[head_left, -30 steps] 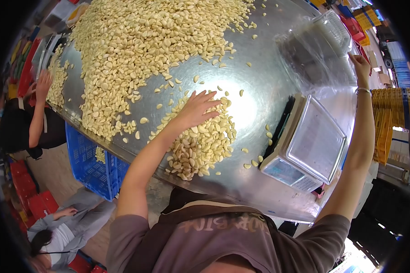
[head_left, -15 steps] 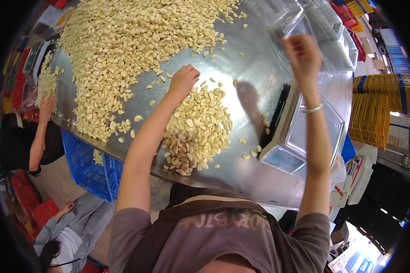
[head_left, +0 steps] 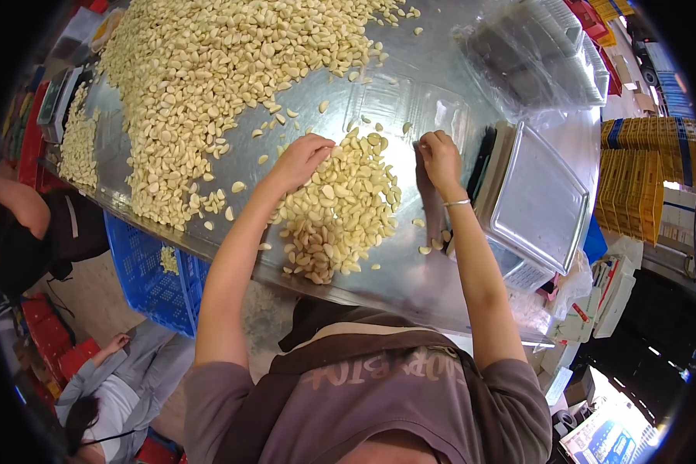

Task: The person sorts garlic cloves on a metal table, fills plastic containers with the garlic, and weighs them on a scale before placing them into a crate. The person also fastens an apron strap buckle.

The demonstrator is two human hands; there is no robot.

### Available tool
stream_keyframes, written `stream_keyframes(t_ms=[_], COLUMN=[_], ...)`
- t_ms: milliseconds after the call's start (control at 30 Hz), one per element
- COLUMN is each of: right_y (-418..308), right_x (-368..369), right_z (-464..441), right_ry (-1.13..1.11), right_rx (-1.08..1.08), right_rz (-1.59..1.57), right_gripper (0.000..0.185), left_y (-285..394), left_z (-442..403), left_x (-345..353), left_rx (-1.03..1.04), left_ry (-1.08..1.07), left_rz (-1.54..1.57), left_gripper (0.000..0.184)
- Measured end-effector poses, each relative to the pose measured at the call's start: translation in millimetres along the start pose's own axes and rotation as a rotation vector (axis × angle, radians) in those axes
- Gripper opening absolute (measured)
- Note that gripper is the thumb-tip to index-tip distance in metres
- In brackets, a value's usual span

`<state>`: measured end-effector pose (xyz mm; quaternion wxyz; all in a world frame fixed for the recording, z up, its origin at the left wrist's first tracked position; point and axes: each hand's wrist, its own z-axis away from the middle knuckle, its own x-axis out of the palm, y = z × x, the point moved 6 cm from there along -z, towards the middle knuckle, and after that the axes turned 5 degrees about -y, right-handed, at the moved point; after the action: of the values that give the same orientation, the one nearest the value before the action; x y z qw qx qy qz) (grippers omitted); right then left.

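Peeled garlic cloves [head_left: 344, 197] lie in a small pile in front of me, with browner ones at its near end. My left hand [head_left: 301, 162] rests at the pile's upper left edge, fingers curled together; whatever is under the fingertips is hidden. To the right of the pile, my right hand [head_left: 442, 161] has its fingers bent and pinched near the close edge of a clear plastic container [head_left: 410, 100]. That container lies flat on the metal table, beyond the pile. Whether the right fingertips grip its edge is hard to make out.
A large heap of garlic cloves [head_left: 209, 85] covers the table's far left. At right stand bagged clear containers [head_left: 533, 58] and a clear-lidded box [head_left: 541, 201]. A blue crate [head_left: 151, 271] sits below the left edge. Two other people are at left.
My right hand has come left and down from the stacked containers to beside the small pile. A clear container now lies beyond the pile. My left hand has shifted slightly down and left.
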<state>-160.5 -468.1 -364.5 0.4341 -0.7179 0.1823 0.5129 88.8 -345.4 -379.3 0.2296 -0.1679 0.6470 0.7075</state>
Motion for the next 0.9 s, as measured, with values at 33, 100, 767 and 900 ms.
stream_keyframes(t_ms=[33, 100, 767, 900], right_y=[-8, -24, -125, -122], right_x=[-10, -26, 100, 73], right_z=[5, 22, 88, 78], right_ry=[0.138, 0.316, 0.091, 0.187], right_rx=[-0.075, -0.086, 0.647, 0.655], right_rz=[0.01, -0.042, -1.705, -1.714], right_gripper=[0.025, 0.029, 0.038, 0.033], left_y=[1, -1, 30, 48], left_z=[6, 26, 66, 50], left_x=[-9, -25, 90, 85], left_rx=[0.033, 0.097, -0.491, -0.461], left_ry=[0.157, 0.469, 0.593, 0.585], left_rz=[-0.061, -0.182, 1.385, 1.342], left_gripper=[0.027, 0.028, 0.048, 0.045])
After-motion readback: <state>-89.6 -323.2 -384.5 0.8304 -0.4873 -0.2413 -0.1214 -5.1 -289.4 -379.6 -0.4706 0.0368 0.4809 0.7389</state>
